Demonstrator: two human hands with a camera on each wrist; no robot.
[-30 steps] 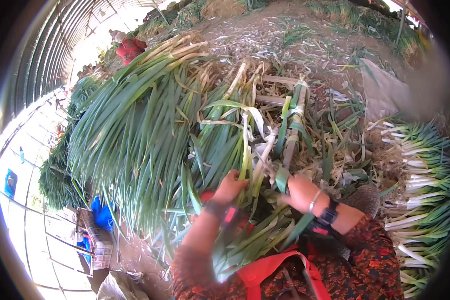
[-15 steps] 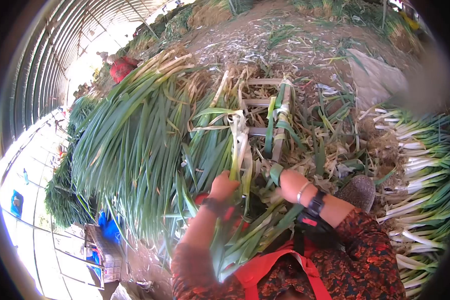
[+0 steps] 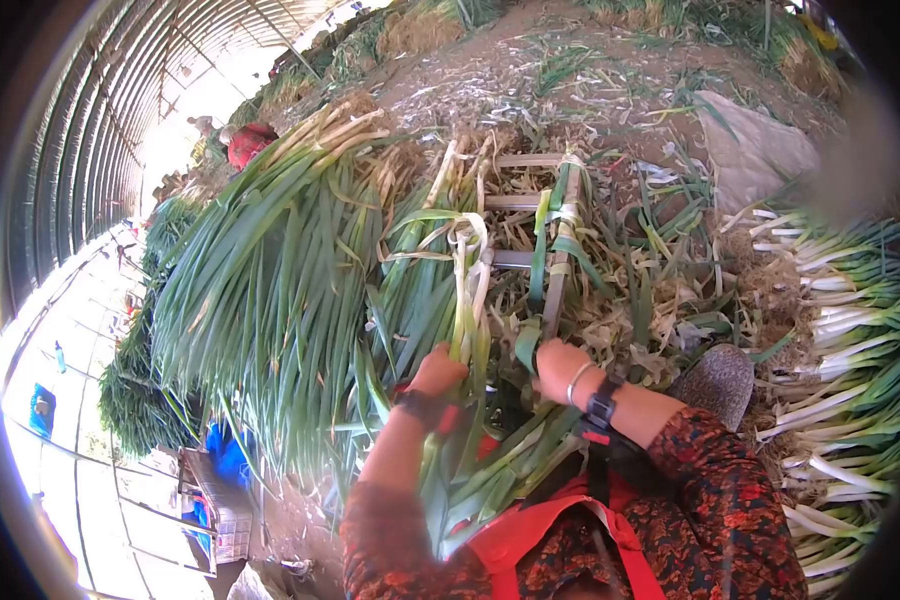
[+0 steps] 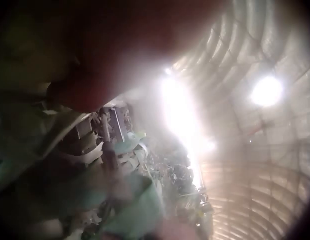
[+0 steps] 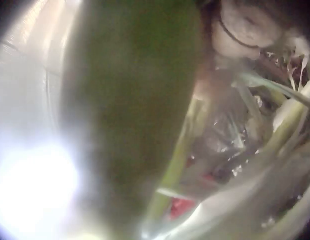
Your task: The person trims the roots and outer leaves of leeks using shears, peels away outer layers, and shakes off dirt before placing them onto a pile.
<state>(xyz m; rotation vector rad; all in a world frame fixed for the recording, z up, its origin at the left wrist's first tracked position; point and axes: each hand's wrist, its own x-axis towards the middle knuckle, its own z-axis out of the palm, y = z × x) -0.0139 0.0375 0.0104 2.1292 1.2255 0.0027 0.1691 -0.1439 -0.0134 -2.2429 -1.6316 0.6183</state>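
Note:
In the head view my left hand (image 3: 438,370) grips a couple of green onions (image 3: 465,300) around their lower stalks, their pale ends pointing away from me. A loose white skin bends over at the tops. To its right, fingers curled, my right hand (image 3: 562,372) holds a broad green leaf (image 3: 528,345) beside a narrow wooden rail (image 3: 556,290). Below both hands, more onion leaves (image 3: 525,450) lie across my lap. The right wrist view is largely filled by a blurred green leaf (image 5: 135,110); the left wrist view is dark and blurred.
A large heap of untrimmed green onions (image 3: 260,270) lies at the left. Trimmed onions with white stems (image 3: 850,340) are stacked at the right. Peelings cover the ground beyond the wooden rail. A pale sack (image 3: 755,150), a shoe (image 3: 718,385) and a crate (image 3: 232,525) are nearby.
The pale stalks above my left hand were spread apart and now stand closer together. My right hand has come slightly left, still with the leaf. The whole head view has shifted a little.

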